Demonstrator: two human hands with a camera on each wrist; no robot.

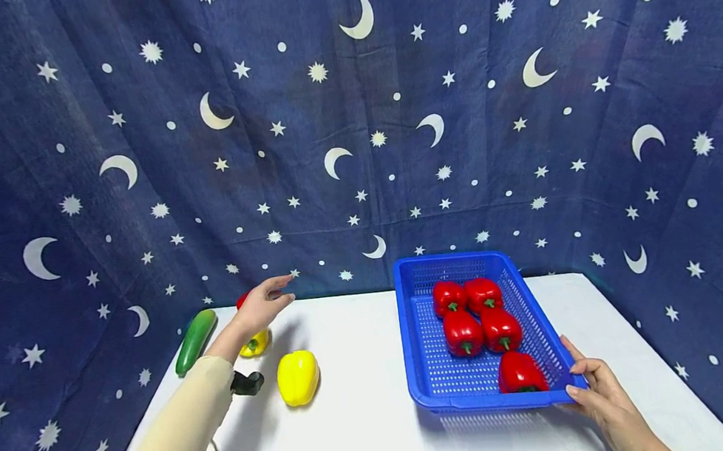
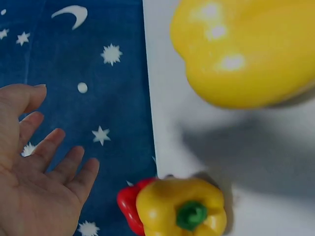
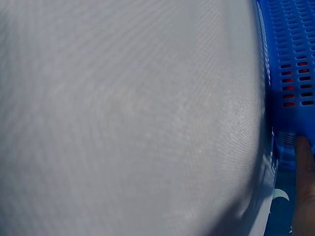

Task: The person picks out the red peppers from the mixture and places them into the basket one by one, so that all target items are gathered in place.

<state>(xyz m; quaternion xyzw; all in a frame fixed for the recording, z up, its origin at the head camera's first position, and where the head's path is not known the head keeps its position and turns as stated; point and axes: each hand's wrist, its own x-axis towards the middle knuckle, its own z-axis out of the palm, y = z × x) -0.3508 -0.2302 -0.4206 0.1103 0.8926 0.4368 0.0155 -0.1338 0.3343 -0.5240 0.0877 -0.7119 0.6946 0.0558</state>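
Note:
My left hand [image 1: 264, 307] is in the air over the left part of the table, its fingers loosely extended and holding nothing. Beneath it are a yellow bell pepper [image 1: 255, 343] with a green stem and a red bell pepper [image 1: 243, 298], both partly hidden by the arm. Another yellow bell pepper [image 1: 298, 378] lies nearer, right of the forearm. At the near right corner of a blue plastic basket [image 1: 420, 390], my right hand [image 1: 605, 398] grips the rim, thumb on top and fingers along the outer side. Several red bell peppers [image 1: 464, 333] sit inside the basket.
A green cucumber [image 1: 195, 342] lies at the far left edge of the white table [image 1: 358, 434]. Dark blue curtain [image 1: 295, 114] with moons and stars encloses the back and both sides. A shadow falls on the table below the basket's near edge.

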